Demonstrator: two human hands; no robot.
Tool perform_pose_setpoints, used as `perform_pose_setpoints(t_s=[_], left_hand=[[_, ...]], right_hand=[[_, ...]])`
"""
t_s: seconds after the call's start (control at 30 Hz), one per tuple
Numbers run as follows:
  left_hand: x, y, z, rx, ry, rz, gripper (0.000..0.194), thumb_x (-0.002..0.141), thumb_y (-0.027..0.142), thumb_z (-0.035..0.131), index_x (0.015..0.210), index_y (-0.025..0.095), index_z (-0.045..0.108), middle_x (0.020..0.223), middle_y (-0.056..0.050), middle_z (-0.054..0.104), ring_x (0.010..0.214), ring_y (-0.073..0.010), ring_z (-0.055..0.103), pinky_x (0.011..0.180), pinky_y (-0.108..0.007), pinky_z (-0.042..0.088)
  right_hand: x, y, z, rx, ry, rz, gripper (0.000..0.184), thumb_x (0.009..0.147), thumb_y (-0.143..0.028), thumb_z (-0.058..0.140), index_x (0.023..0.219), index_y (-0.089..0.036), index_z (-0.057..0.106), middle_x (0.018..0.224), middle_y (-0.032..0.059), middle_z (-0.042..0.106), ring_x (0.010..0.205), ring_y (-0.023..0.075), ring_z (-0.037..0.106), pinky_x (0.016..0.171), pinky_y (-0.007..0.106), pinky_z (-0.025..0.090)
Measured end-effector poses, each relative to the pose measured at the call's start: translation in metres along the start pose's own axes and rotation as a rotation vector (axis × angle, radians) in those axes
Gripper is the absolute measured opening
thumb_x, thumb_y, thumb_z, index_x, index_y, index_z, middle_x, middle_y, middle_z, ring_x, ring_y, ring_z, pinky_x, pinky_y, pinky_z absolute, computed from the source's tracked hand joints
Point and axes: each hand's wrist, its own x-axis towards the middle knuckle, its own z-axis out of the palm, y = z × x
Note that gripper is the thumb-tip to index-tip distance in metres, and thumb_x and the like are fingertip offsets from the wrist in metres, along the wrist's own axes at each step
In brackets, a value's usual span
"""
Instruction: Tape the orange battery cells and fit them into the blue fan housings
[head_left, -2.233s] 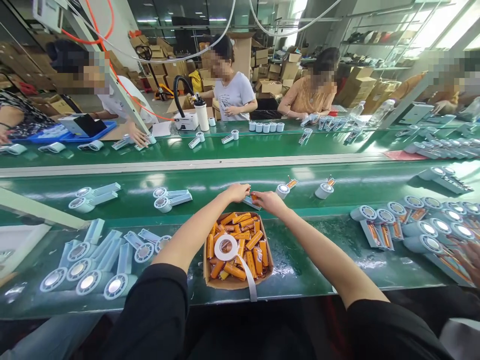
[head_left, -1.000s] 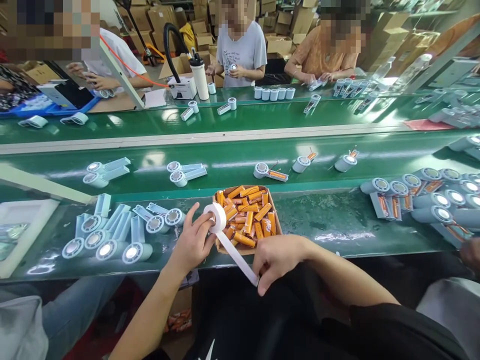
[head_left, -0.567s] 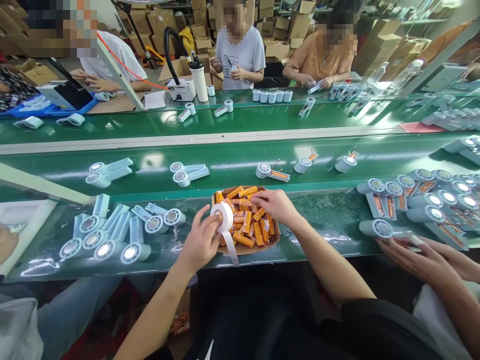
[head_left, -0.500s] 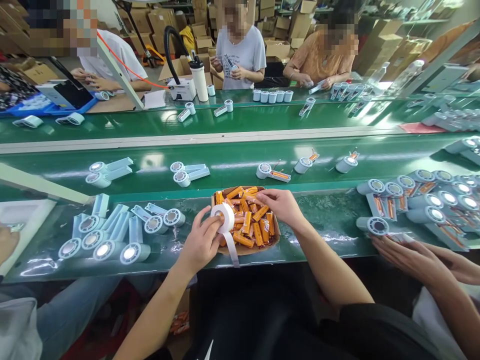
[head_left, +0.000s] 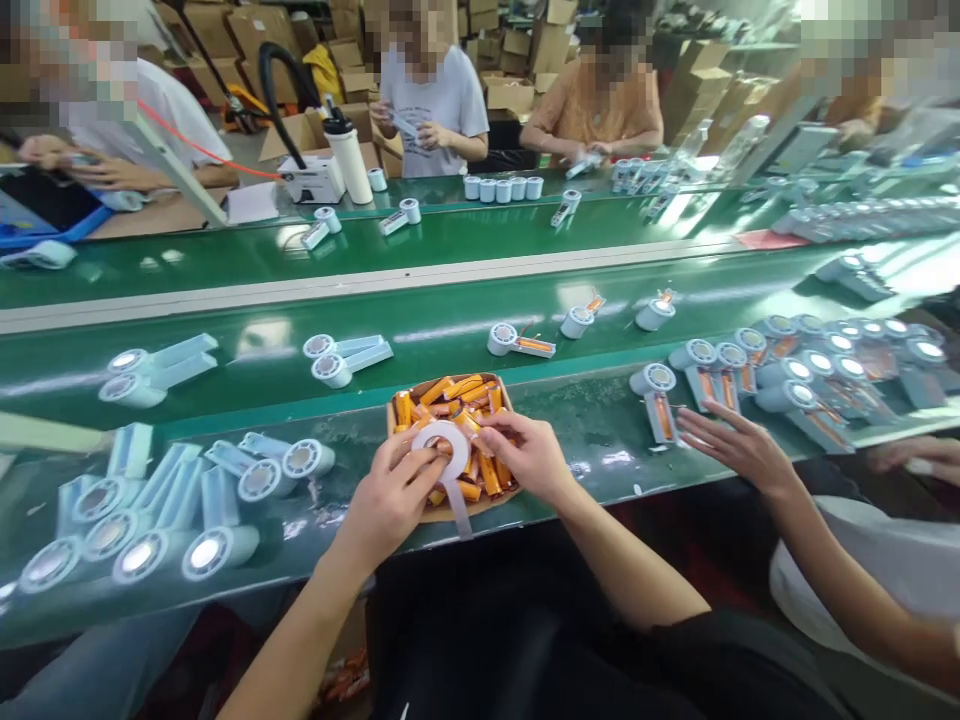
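Note:
A shallow cardboard box (head_left: 405, 402) full of orange battery cells (head_left: 454, 390) sits on the near green bench in front of me. My left hand (head_left: 386, 495) grips a white roll of tape (head_left: 442, 446) over the box, a loose strip hanging down from it. My right hand (head_left: 525, 455) is closed just to the right of the roll, its fingers pinching at the tape and an orange cell; which one it holds is unclear. Pale blue fan housings (head_left: 247, 478) lie to the left of the box.
A neighbour's open hand (head_left: 739, 450) reaches toward fan housings with orange cells (head_left: 780, 370) at right. Three part-built fans (head_left: 517, 340) lie on the green conveyor belt (head_left: 450, 320) beyond the box. Several people work along the far side.
My right hand has come back from the far part of the box to the tape roll. The roll has dropped lower over the cells. The neighbour's hand has moved left toward a housing.

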Motion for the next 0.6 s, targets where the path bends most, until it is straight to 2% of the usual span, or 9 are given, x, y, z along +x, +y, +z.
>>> perform_pose_setpoints(t_s=[0.1, 0.17, 0.23, 0.3, 0.4, 0.47, 0.53, 0.6], left_hand=[[0.005, -0.005, -0.005, 0.051, 0.008, 0.098, 0.047, 0.097, 0.010, 0.054, 0.138, 0.025, 0.069, 0.120, -0.008, 0.077, 0.133, -0.0307, 0.058, 0.109, -0.046, 0.059], [0.008, -0.009, -0.006, 0.066, 0.014, 0.146, 0.050, 0.096, 0.010, 0.054, 0.141, 0.028, 0.068, 0.121, -0.007, 0.078, 0.131, -0.0311, 0.059, 0.105, -0.045, 0.059], [0.012, -0.011, -0.004, 0.060, 0.020, 0.160, 0.056, 0.096, 0.007, 0.053, 0.146, 0.030, 0.064, 0.121, -0.006, 0.078, 0.125, -0.0309, 0.062, 0.103, -0.045, 0.059], [0.017, -0.008, 0.001, 0.050, 0.022, 0.152, 0.059, 0.096, 0.007, 0.054, 0.150, 0.030, 0.060, 0.118, -0.006, 0.078, 0.116, -0.0295, 0.066, 0.103, -0.046, 0.058], [0.024, 0.007, 0.014, 0.055, 0.078, 0.085, 0.054, 0.097, 0.015, 0.062, 0.150, 0.026, 0.059, 0.104, -0.008, 0.078, 0.102, -0.0288, 0.069, 0.105, -0.051, 0.056], [0.028, 0.022, 0.023, 0.044, 0.149, 0.016, 0.046, 0.096, 0.021, 0.068, 0.142, 0.022, 0.064, 0.097, -0.008, 0.077, 0.097, -0.0290, 0.068, 0.102, -0.054, 0.056], [0.029, 0.034, 0.032, -0.017, 0.163, -0.007, 0.033, 0.095, 0.024, 0.072, 0.128, 0.020, 0.071, 0.093, -0.008, 0.076, 0.093, -0.0275, 0.066, 0.097, -0.051, 0.057], [0.027, 0.035, 0.037, -0.080, 0.115, 0.013, 0.021, 0.096, 0.024, 0.072, 0.116, 0.019, 0.075, 0.091, -0.007, 0.076, 0.092, -0.0257, 0.066, 0.095, -0.047, 0.059]], right_hand=[[0.014, -0.004, -0.016, 0.237, -0.267, 0.134, 0.054, 0.072, -0.048, 0.092, 0.116, -0.020, 0.077, 0.110, 0.0072, 0.082, 0.107, 0.0276, 0.078, 0.095, 0.041, 0.063], [0.023, -0.009, -0.027, 0.291, -0.424, 0.209, 0.055, 0.063, -0.045, 0.098, 0.107, -0.019, 0.077, 0.101, 0.0043, 0.082, 0.104, 0.0275, 0.078, 0.094, 0.041, 0.063], [0.025, -0.012, -0.030, 0.322, -0.453, 0.257, 0.049, 0.062, -0.044, 0.098, 0.096, -0.018, 0.077, 0.092, 0.0016, 0.082, 0.096, 0.0255, 0.078, 0.090, 0.038, 0.064], [0.021, -0.009, -0.020, 0.406, -0.353, 0.271, 0.052, 0.059, -0.045, 0.100, 0.095, -0.017, 0.076, 0.089, 0.0013, 0.081, 0.092, 0.0248, 0.078, 0.089, 0.038, 0.064], [0.010, 0.002, 0.009, 0.611, -0.045, 0.236, 0.061, 0.058, -0.047, 0.100, 0.106, -0.018, 0.075, 0.096, 0.0039, 0.082, 0.094, 0.0253, 0.078, 0.091, 0.040, 0.064], [0.010, 0.009, 0.017, 0.705, 0.142, 0.204, 0.059, 0.061, -0.049, 0.099, 0.106, -0.021, 0.074, 0.100, 0.0056, 0.082, 0.093, 0.0255, 0.079, 0.090, 0.041, 0.065], [0.019, 0.009, 0.004, 0.718, 0.309, 0.136, 0.051, 0.064, -0.049, 0.097, 0.100, -0.022, 0.072, 0.101, 0.0065, 0.082, 0.092, 0.0247, 0.079, 0.087, 0.039, 0.067], [0.034, 0.004, -0.031, 0.664, 0.515, -0.001, 0.044, 0.070, -0.048, 0.093, 0.098, -0.023, 0.070, 0.104, 0.0061, 0.080, 0.096, 0.0221, 0.078, 0.089, 0.035, 0.067]])
